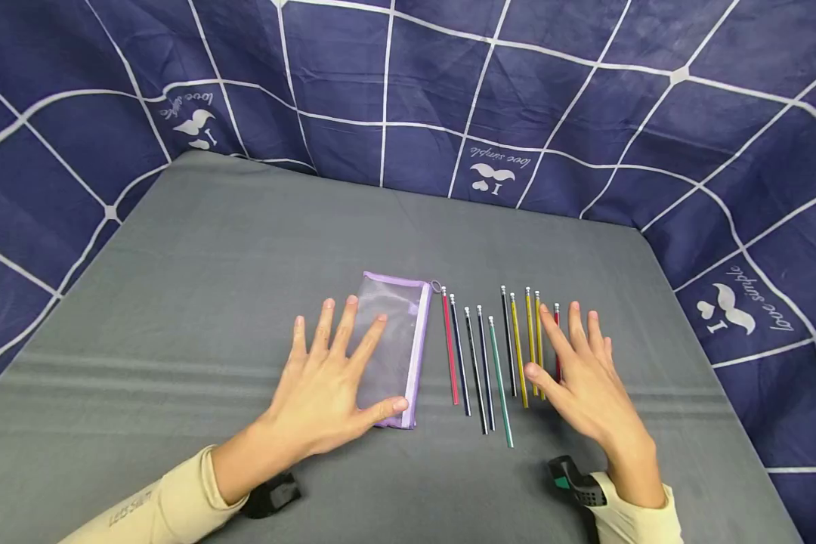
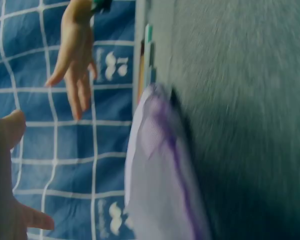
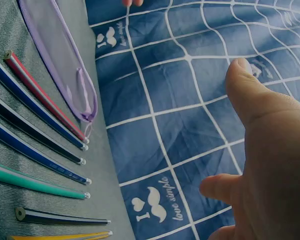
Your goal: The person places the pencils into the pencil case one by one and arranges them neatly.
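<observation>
A flat, see-through mesh zip pouch (image 1: 400, 355) with purple edging lies on the table. Above its left side, my left hand (image 1: 326, 389) is spread, palm down, fingers straight and holding nothing. The left wrist view shows the pouch (image 2: 157, 195) below that hand. To the pouch's right lie several pencils in a loose row, among them a red pencil (image 1: 451, 351), a green pencil (image 1: 500, 389) and a yellow pencil (image 1: 519, 351). My right hand (image 1: 588, 385) hovers over the row's right end, fingers extended, partly covering another red pencil (image 1: 557, 332). In the right wrist view, this hand (image 3: 275, 150) is above the pencils.
Grey cloth covers the table (image 1: 245, 242). A dark blue curtain (image 1: 435, 91) with white grid lines hangs behind it and along both sides. Black devices are strapped at the wrists, such as the right wrist device (image 1: 578, 483).
</observation>
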Demonstrator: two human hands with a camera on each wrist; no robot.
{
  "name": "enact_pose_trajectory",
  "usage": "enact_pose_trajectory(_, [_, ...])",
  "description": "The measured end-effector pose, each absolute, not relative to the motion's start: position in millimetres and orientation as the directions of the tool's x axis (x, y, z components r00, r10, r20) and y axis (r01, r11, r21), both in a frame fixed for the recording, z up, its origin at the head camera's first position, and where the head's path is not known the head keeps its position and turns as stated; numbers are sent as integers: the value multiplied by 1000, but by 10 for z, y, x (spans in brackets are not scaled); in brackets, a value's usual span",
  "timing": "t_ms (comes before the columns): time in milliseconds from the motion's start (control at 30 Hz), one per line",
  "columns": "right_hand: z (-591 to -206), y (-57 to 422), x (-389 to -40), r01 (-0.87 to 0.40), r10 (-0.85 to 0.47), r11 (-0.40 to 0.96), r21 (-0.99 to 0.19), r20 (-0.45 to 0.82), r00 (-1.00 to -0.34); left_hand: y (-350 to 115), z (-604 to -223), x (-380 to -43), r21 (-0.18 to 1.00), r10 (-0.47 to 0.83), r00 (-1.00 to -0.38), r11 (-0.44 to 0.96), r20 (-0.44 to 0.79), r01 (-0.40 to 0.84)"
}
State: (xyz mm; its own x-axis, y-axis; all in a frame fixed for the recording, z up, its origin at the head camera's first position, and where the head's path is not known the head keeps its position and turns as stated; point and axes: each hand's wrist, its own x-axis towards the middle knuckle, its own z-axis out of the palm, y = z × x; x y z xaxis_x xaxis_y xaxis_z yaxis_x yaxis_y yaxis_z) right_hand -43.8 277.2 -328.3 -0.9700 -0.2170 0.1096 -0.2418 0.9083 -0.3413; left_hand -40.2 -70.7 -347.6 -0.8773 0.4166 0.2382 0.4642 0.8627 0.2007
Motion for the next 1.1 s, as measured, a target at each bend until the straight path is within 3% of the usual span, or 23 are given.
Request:
enact_pose_trajectory(267, [-3351, 2804, -474, -239, -213, 897, -372, 109, -971, -330, -3660, -399, 177, 507, -853, 835, 122, 522])
enact_pose_trajectory(533, [-3372, 2821, -473, -232, -212, 897, -376, 94, -973, -91, -3768, -392, 206, 493, -870, 850, 13, 485])
enact_pose_trajectory(867, [-3326, 2824, -453, -227, -209, 903, -365, 88, -974, -10, -3769, -405, 210, 478, -877, 864, -55, 458])
enact_pose_trajectory(1100, [-3315, 2807, -448, -220, -203, 899, -380, 85, -976, -65, -3792, -392, 264, 485, -874, 844, -2, 468])
